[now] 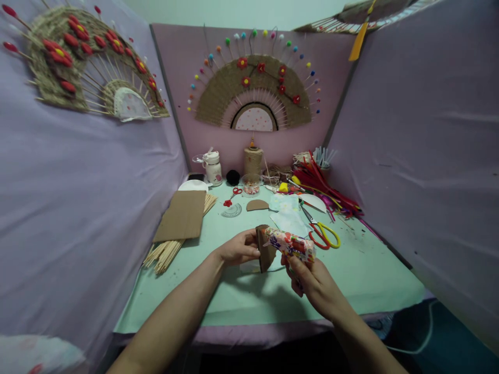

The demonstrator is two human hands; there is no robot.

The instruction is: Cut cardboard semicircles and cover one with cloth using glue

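My left hand grips a brown cardboard half-disc, held upright above the front part of the table. Closed around the handle of a glue gun wrapped in colourful patterned covering is my right hand. The gun points left, its front end at the upper part of the cardboard; whether they touch I cannot tell. Beneath the hands, part of a white piece shows on the table.
Cardboard lies over wooden sticks at left. Behind are a protractor, small red scissors, another half-disc, twine and a white bottle. Large scissors and patterned cloth lie right. Decorated fans hang behind.
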